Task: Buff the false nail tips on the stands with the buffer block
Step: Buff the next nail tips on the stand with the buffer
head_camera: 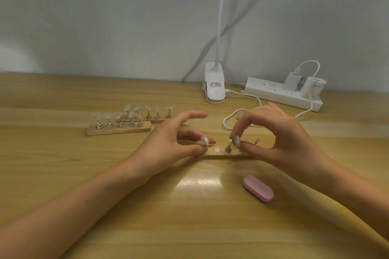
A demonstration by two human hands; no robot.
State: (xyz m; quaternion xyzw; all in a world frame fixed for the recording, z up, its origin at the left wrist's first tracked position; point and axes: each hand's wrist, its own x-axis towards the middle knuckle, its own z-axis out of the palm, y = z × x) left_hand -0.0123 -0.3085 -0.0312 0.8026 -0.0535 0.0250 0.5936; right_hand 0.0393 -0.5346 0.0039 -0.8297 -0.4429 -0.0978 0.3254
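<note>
The wooden tabletop (105,185) carries everything. Over its middle the left hand (168,139) has thumb and a curled finger pinched on the end peg (203,144) at the left end of the near stand (219,154), its other fingers spread. The right hand (280,139) makes a ring of thumb and forefinger, nipped on what looks like a pale tip (237,141); whether a peg hangs under it I cannot tell. Along the far edge, toward the right corner, lie a white power strip (273,92) and a clip lamp (214,86), with a white cable (231,118) looping toward the hands. Left of centre, two far stands (119,130) each hold five metal pegs topped with false nail tips (108,117). The near stand shows a bare white disc (217,149), a middle peg (228,148) and more pegs to the right, partly hidden. The pink buffer block (258,188) lies untouched toward the near edge, just in front of the right hand. It looks light and slightly yielding, best held by its long sides. The tips look thin, slick and easily knocked off, so I would steady each peg low while buffing.
</note>
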